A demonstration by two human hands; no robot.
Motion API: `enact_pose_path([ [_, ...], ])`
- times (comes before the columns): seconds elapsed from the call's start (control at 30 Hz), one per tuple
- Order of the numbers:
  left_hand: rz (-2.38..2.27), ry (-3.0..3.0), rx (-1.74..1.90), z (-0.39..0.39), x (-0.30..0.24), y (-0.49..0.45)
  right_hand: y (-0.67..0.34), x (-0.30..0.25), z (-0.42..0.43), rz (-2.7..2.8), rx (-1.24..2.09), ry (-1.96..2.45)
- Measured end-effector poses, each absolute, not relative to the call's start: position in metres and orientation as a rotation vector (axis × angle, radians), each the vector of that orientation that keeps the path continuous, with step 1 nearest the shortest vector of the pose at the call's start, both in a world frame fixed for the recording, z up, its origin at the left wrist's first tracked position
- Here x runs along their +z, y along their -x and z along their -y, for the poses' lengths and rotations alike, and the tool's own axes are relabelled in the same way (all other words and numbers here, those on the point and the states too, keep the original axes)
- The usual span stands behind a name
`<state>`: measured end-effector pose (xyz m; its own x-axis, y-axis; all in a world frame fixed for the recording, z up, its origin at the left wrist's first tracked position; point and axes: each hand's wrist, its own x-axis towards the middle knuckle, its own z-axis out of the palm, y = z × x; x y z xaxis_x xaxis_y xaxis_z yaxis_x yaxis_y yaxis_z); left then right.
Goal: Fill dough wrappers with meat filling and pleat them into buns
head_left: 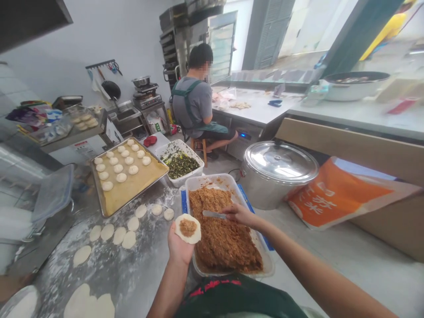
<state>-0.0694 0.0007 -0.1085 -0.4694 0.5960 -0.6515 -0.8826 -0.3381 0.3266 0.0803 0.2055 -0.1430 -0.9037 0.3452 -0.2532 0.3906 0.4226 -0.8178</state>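
My left hand [180,248] holds a round dough wrapper [196,235] on its palm and fingers, with a lump of brown filling [187,228] in the wrapper's middle. In my right hand [241,215] is a flat, pale spatula [213,214], its blade pointing left over the filling tub. That clear plastic tub [269,269] holds a large mass of reddish-brown minced filling [228,249]. Several flat dough rounds [129,240] lie on the floured table [149,274] to the left, and bigger, overlapping dough pieces [89,304] lie near the front edge.
A lined baking tray [145,174] bears rows of shaped buns [133,170]. Beside it stands a white bin [186,178] of chopped green filling [179,163]. A lidded steel pot [280,185] and an orange bag [344,194] are at the right. A seated co-worker [195,97] is farther back.
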Motion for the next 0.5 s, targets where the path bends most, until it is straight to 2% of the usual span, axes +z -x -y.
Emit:
enact_pose_path([
  [0.07, -0.822, 0.525, 1.940, -0.001, -0.108, 0.070, -0.078, -0.141, -0.199, -2.566, -1.636, -0.730],
  [0.1, -0.821, 0.521, 1.942, -0.002, -0.108, 0.070, -0.076, -0.139, -0.197, -2.610, -1.586, -0.737],
  [0.3, -0.838, 0.485, 1.998, 0.000, -0.111, 0.079, -0.045, -0.122, -0.186, -2.979, -0.597, -0.694],
  [0.5, -0.830, 0.467, 2.038, 0.012, -0.111, 0.094, -0.005, -0.114, -0.176, -2.953, -0.440, -0.618],
])
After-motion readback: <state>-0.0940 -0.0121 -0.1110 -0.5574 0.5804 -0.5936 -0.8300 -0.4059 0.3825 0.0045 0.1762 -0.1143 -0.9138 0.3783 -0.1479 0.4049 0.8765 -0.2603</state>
